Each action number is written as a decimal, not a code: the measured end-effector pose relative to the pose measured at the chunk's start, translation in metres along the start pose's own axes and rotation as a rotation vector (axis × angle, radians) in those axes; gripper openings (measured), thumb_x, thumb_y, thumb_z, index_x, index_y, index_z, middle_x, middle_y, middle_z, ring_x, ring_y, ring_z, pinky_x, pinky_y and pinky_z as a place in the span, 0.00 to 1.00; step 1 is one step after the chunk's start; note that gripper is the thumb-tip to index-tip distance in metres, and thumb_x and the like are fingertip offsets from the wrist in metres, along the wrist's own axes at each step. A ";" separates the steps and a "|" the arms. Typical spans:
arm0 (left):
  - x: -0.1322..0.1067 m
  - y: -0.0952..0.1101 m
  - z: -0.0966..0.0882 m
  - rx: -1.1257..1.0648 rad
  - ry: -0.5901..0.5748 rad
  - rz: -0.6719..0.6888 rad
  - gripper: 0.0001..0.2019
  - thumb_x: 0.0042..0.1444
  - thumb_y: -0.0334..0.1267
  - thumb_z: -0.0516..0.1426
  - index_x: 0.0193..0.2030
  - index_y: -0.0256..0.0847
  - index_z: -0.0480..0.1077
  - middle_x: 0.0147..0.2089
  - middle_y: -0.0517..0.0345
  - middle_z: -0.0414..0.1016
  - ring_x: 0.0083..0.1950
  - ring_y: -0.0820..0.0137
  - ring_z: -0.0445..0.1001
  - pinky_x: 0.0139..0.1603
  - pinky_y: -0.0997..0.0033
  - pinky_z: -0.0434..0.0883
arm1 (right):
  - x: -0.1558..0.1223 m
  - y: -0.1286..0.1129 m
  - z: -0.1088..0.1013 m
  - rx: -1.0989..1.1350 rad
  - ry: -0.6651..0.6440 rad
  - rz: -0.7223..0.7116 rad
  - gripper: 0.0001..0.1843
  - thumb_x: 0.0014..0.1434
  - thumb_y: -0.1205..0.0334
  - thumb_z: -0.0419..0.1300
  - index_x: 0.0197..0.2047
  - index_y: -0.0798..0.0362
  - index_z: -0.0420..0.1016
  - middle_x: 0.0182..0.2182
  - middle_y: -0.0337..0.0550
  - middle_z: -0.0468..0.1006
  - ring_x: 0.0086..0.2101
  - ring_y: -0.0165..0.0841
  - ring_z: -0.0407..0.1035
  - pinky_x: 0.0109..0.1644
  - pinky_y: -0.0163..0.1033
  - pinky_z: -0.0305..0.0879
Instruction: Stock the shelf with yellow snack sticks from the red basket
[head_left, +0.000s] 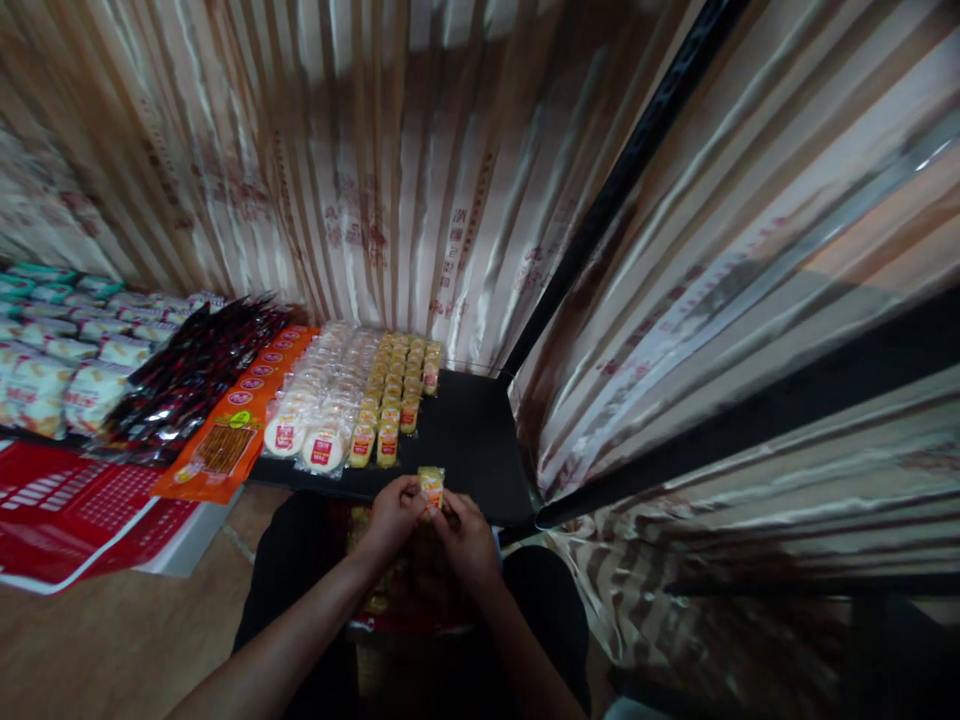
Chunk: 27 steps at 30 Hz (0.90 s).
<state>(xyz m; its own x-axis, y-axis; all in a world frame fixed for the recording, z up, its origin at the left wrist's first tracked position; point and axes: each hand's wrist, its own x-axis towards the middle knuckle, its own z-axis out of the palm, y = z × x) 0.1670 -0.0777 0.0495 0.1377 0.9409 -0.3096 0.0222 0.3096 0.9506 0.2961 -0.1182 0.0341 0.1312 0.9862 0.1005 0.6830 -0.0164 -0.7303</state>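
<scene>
Between the fingertips of both hands is a small yellow snack packet (431,484) with a red and white label, held upright over the front edge of the black shelf (480,430). My left hand (395,515) pinches its left side, and my right hand (463,535) grips the lower right. Just beyond stand rows of similar yellow snack packets (388,440), lined up front to back. Below my hands, between the knees, a container (375,622) with a red rim holds more yellowish packets, partly covered by my forearms and dim.
Left of the yellow rows lie clear-wrapped round white crackers (324,450), orange snack bags (225,440), dark shiny packets (180,390) and white bags (97,395). Red printed sheets (82,515) hang at the left front. A black metal post (600,220) and pleated curtains (420,180) bound the shelf.
</scene>
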 end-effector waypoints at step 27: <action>0.122 0.023 0.062 0.458 0.112 0.192 0.25 0.60 0.37 0.40 0.62 0.29 0.52 0.66 0.47 0.50 0.67 0.67 0.48 0.67 0.65 0.46 | 0.180 0.026 0.022 -0.026 0.113 0.070 0.15 0.53 0.65 0.49 0.41 0.53 0.72 0.34 0.43 0.74 0.33 0.32 0.70 0.37 0.34 0.64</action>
<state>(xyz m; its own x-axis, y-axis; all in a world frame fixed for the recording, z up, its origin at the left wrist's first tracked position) 0.2459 0.0351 0.0349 0.0753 0.9916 -0.1051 0.4426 0.0612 0.8946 0.3217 0.0621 0.0181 0.2585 0.9576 0.1268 0.6874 -0.0901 -0.7207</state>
